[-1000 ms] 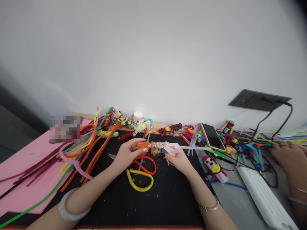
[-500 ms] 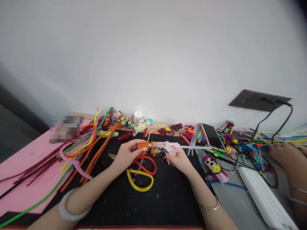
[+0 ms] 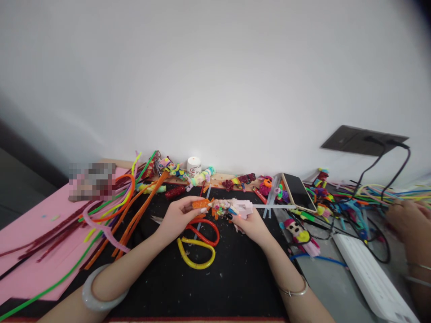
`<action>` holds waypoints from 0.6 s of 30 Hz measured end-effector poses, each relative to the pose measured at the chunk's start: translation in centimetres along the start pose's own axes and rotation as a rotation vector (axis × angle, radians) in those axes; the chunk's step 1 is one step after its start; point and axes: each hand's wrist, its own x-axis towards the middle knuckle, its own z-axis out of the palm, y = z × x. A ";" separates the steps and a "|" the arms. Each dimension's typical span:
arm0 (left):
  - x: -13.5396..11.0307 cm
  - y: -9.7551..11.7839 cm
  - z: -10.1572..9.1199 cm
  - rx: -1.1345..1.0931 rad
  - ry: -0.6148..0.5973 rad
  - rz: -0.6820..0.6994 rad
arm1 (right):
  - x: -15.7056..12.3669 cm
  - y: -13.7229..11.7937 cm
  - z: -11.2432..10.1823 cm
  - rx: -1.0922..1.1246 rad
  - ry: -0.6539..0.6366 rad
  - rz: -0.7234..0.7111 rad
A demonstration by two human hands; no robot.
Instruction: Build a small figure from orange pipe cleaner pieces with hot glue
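Note:
My left hand (image 3: 178,214) pinches a small orange pipe-cleaner piece (image 3: 201,204) above the black mat (image 3: 232,278). My right hand (image 3: 252,223) is wrapped round a pale pink glue gun (image 3: 239,208) with a clear glue stick (image 3: 273,207) poking out to the right. The gun's tip meets the orange piece. Coloured stickers cover the gun's front. Under my hands lie a red loop (image 3: 205,231) and a yellow loop (image 3: 197,253) of pipe cleaner.
Long pipe cleaners (image 3: 111,215) spread over a pink sheet (image 3: 30,233) at left. Small pipe-cleaner figures (image 3: 298,231) and a phone (image 3: 299,192) lie at right, by a white power strip (image 3: 370,273). Another person's hand (image 3: 404,217) reaches into pipe cleaners at far right.
My hands have stayed almost still with the glue gun against the orange piece. The other person's hand at far right has shifted slightly to the right.

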 end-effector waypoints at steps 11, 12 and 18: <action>-0.1 -0.2 0.0 -0.055 -0.008 -0.004 | -0.2 0.0 -0.2 -0.133 0.017 -0.111; -0.1 -0.2 0.0 -0.054 -0.008 -0.004 | -0.2 -0.1 -0.2 -0.150 0.020 -0.135; 0.0 -0.3 -0.1 -0.051 0.001 -0.010 | -0.4 -0.8 -0.3 -0.300 0.087 -0.163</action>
